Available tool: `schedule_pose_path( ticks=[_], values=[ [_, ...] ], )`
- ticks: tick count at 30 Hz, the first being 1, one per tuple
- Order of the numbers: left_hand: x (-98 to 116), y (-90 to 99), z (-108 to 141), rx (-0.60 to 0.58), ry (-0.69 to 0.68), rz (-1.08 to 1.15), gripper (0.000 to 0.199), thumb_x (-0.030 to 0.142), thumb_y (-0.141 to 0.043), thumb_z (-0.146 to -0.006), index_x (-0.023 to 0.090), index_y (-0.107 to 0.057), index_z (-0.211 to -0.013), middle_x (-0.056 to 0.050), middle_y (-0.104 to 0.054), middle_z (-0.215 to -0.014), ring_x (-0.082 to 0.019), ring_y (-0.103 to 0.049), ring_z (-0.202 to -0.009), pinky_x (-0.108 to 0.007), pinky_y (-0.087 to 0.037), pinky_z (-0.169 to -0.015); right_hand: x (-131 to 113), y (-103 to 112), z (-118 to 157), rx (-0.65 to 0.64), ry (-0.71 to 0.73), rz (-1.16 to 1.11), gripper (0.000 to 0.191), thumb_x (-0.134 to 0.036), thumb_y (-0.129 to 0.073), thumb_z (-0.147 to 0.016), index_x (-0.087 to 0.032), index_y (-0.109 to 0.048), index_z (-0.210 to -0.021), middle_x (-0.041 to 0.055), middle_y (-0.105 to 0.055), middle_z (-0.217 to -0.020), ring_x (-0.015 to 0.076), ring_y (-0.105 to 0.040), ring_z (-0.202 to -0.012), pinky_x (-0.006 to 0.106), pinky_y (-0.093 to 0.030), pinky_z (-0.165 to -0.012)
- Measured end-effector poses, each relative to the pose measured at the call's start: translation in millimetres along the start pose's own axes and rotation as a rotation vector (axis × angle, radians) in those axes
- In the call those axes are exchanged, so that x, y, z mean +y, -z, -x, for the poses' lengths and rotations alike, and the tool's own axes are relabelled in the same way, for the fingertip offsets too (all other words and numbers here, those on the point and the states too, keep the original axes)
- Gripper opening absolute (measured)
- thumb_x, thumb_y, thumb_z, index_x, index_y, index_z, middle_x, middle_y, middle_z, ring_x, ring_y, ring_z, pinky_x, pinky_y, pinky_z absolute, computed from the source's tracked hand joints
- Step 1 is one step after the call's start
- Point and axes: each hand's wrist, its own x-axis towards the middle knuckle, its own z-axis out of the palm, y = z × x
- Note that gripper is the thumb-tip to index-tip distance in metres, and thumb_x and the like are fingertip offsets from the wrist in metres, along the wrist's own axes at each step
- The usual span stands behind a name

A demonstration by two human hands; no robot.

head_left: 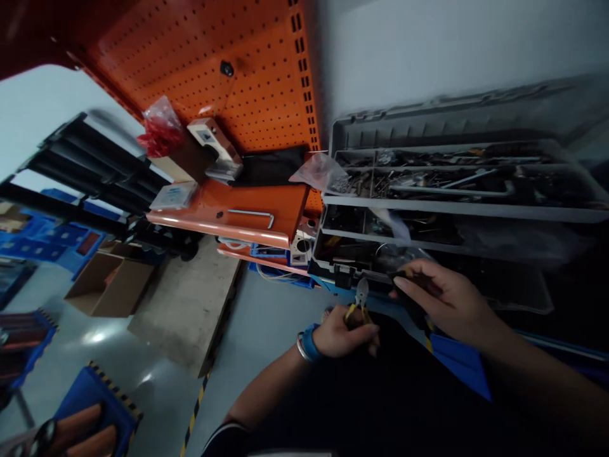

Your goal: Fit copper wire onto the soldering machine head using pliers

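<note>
Across the top of my view stood the orange pegboard, and to its right lay the big grey toolbox, lid back, its trays crowded with metal hardware too jumbled to tell apart. An orange drawer with a wire handle jutted out just left of the box, bearing a small white packet, and a bag of red parts hung against the pegboard. Down on the floor to the left sat an open cardboard box.

My right hand was at the toolbox's front edge, its fingers curled around something dark that I could not make out. My left hand, a blue band at its wrist, was clenched around the yellow handles of a pair of side cutters. The cutters stood upright between my two hands, their metal tips pointing up at the toolbox's lowest tray, just below its front latch.
</note>
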Motion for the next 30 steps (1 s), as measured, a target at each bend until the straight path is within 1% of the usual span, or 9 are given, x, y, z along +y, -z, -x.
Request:
schedule_pose_path(
  ticks=[3, 5, 7, 9, 11, 14, 17, 22, 30],
  values=[
    [-3, 1.0, 3, 0.01, -0.015, 0.033, 0.056, 0.067, -0.057, -0.068, 0.011, -0.057, -0.06, -0.001, -0.055, -0.05, -0.007, -0.048, -0.045, -0.02, -0.038, -0.048, -3, -11, 0, -0.06, -0.147, -0.108, 0.033, -0.052, -0.055, -0.079, -0.02, -0.051, -0.073, 0.0021, -0.06, -0.057, 0.0125, -0.054, -0.047, 0.023, -0.04, -0.041],
    [-6, 2.0, 5, 0.003, -0.054, 0.054, 0.055, 0.065, -0.058, -0.069, 0.011, -0.058, -0.061, -0.001, -0.055, -0.05, -0.007, -0.049, -0.045, -0.021, -0.039, -0.05, -7, -17, -2, -0.067, -0.174, -0.138, 0.036, -0.054, -0.057, -0.076, -0.02, -0.05, -0.07, 0.0009, -0.058, -0.053, 0.0113, -0.051, -0.045, 0.022, -0.038, -0.04],
    [-9, 3.1, 7, -0.002, -0.106, 0.078, 0.053, 0.063, -0.057, -0.071, 0.011, -0.058, -0.062, -0.001, -0.055, -0.052, -0.007, -0.05, -0.046, -0.02, -0.04, -0.05, -12, -21, -5, -0.061, -0.177, -0.185, 0.038, -0.056, -0.062, -0.072, -0.02, -0.051, -0.069, -0.0011, -0.054, -0.05, 0.0109, -0.051, -0.046, 0.022, -0.041, -0.043],
    [-12, 3.9, 10, 0.004, -0.151, 0.099, 0.052, 0.062, -0.057, -0.072, 0.011, -0.058, -0.064, -0.001, -0.056, -0.053, -0.007, -0.051, -0.047, -0.02, -0.04, -0.05, -17, -25, -8, -0.072, -0.185, -0.224, 0.037, -0.054, -0.068, -0.066, -0.019, -0.055, -0.073, -0.0015, -0.055, -0.056, 0.01, -0.051, -0.048, 0.023, -0.043, -0.047],
    [-12, 4.5, 12, 0.012, -0.183, 0.098, 0.052, 0.062, -0.057, -0.073, 0.011, -0.058, -0.063, -0.002, -0.056, -0.054, -0.007, -0.051, -0.048, -0.02, -0.04, -0.05, -21, -29, -10, -0.104, -0.19, -0.239, 0.039, -0.051, -0.073, -0.061, -0.02, -0.059, -0.079, 0.0001, -0.059, -0.067, 0.0099, -0.052, -0.052, 0.023, -0.044, -0.049],
    [-10, 4.5, 16, 0.028, -0.222, 0.062, 0.054, 0.063, -0.055, -0.073, 0.011, -0.057, -0.061, -0.002, -0.056, -0.053, -0.007, -0.05, -0.048, -0.019, -0.04, -0.05, -26, -37, -13, -0.147, -0.205, -0.236, 0.038, -0.048, -0.073, -0.061, -0.02, -0.06, -0.084, 0.0023, -0.063, -0.077, 0.0109, -0.054, -0.056, 0.024, -0.046, -0.052],
    [-7, 3.7, 19, 0.059, -0.231, 0.025, 0.056, 0.066, -0.052, -0.073, 0.012, -0.056, -0.059, -0.002, -0.055, -0.052, -0.007, -0.049, -0.048, -0.02, -0.04, -0.051, -32, -45, -16, -0.157, -0.181, -0.2, 0.034, -0.045, -0.07, -0.063, -0.019, -0.06, -0.083, 0.0016, -0.062, -0.074, 0.0117, -0.054, -0.057, 0.025, -0.047, -0.053],
    [-10, 3.0, 24, 0.108, -0.241, 0.001, 0.057, 0.067, -0.049, -0.074, 0.012, -0.056, -0.062, -0.003, -0.057, -0.054, -0.008, -0.05, -0.049, -0.02, -0.041, -0.051, -37, -53, -19, -0.109, -0.069, -0.147, 0.029, -0.04, -0.068, -0.065, -0.019, -0.06, -0.083, 0.0021, -0.063, -0.074, 0.0148, -0.058, -0.064, 0.027, -0.05, -0.059],
    [-13, 3.6, 29, 0.125, -0.287, -0.049, 0.05, 0.058, -0.048, -0.08, 0.012, -0.056, -0.062, -0.004, -0.058, -0.055, -0.007, -0.05, -0.049, -0.019, -0.04, -0.05, -44, -57, -22, -0.114, -0.041, -0.032, 0.024, -0.037, -0.065, -0.068, -0.018, -0.061, -0.084, 0.0014, -0.062, -0.069, 0.0141, -0.058, -0.06, 0.025, -0.049, -0.053]
  ],
)
